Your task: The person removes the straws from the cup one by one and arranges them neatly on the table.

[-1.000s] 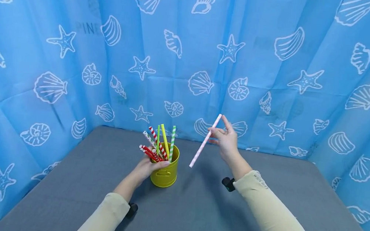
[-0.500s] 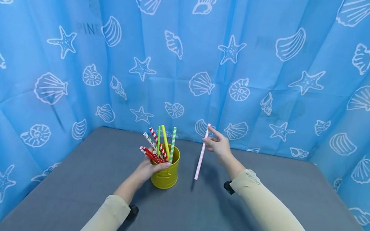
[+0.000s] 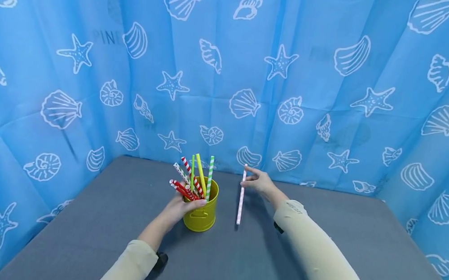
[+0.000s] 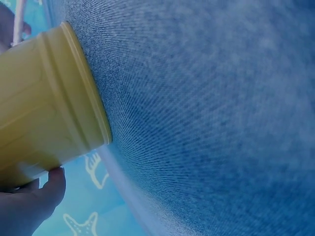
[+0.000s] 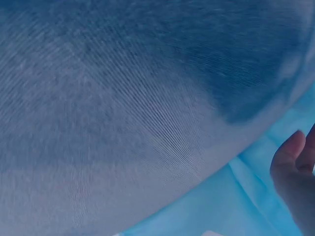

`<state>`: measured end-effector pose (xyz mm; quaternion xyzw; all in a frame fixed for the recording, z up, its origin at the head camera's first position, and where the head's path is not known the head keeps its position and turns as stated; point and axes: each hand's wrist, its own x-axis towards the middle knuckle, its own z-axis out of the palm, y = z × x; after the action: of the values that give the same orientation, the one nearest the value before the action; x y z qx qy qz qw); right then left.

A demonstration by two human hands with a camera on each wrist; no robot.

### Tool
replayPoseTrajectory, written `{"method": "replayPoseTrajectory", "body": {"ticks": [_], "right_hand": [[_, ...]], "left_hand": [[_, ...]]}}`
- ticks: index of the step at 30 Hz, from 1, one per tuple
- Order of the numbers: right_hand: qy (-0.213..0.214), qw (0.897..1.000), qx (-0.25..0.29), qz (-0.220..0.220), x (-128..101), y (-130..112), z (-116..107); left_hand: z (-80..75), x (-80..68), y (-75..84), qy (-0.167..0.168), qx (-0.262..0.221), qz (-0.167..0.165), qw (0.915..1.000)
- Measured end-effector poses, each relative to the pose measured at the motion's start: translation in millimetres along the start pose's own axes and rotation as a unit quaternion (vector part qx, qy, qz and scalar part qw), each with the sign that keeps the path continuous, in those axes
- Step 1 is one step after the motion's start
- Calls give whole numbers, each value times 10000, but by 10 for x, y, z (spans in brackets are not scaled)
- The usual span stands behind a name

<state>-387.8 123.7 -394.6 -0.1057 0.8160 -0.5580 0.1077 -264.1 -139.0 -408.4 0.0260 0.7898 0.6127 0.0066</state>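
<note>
The right hand (image 3: 260, 183) pinches a pale pink dotted straw (image 3: 241, 195) near its top end between thumb and fingertips, the remaining fingers loosely extended. The straw hangs almost upright, its lower end at or just above the grey table (image 3: 318, 257); whether it touches the surface is hard to tell from the head view. It stands just to the right of a yellow tin cup (image 3: 202, 210), apart from it.

The left hand (image 3: 182, 206) grips the cup from its left side, fingers curled round the wall and the thumb lying near the rim. In the left wrist view the cup (image 4: 44, 103) fills the left of the frame, with a fingertip (image 4: 51, 184) pressed against its side. The cup holds a bunch of straws (image 3: 192, 177), red-striped, green-striped, plain green and yellow, which lean out to the left and upward.

A blue curtain (image 3: 334, 101) printed with white shells and starfish closes in the table on three sides.
</note>
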Motion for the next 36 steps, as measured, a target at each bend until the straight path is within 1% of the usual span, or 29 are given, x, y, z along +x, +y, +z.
{"method": "replayPoseTrajectory", "body": {"ticks": [3,6,10,13,17,21,25,27,32,36], "right_hand": [[-53,9998,-173,40,85,54,36],[-55,9988,-452,172,145,96,83],[-56,9964,-665,527,205,184,127],[-27,9948,-686,759,268,241,134],[-28,9927,-837,863,382,281,121],[-131,9887,-1178,917,489,302,113],[-352,9838,-1457,986,496,325,113],[-479,9830,-1519,907,477,317,119],[-613,9838,-1557,646,403,293,133],[-660,9803,-1747,640,293,265,148]], "left_hand": [[-1,6,-6,17,-4,16,10000],[0,5,-26,21,-17,95,10000],[12,-6,-66,23,16,121,9999],[18,-6,-81,39,35,106,9999],[23,-1,-66,81,64,125,9999],[13,-5,-55,121,61,176,9998],[14,-26,-85,87,24,155,9998],[13,-30,-94,105,30,100,9999],[3,-14,-77,133,40,20,9999],[10,4,-50,91,-17,22,10000]]}}
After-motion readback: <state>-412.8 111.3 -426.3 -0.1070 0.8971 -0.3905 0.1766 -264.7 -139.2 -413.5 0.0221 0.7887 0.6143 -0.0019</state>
